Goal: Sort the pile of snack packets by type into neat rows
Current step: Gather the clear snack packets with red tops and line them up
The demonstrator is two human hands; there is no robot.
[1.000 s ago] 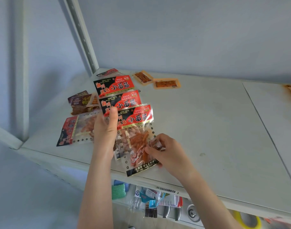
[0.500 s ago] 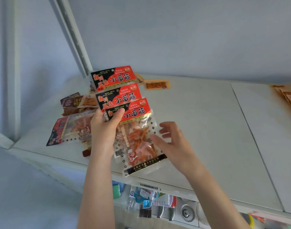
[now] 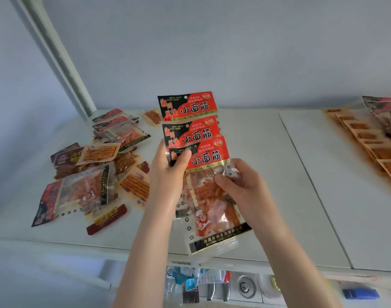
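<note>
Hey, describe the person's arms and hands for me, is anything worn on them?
Both forearms are bare: no sleeves reach into view. The left hand and right hand wear no gloves, and no rings, watch or bracelets are visible. Fingernails look short and unpainted.

One head-worn view — wide-angle, looking forward and down from above the near edge of the white counter (image 3: 245, 152). It sits close to the hands (image 3: 165, 172), whose forearms enter from 6 o'clock. The wall rises toward 12 o'clock — the counter's front edge crosses low in frame.
</note>
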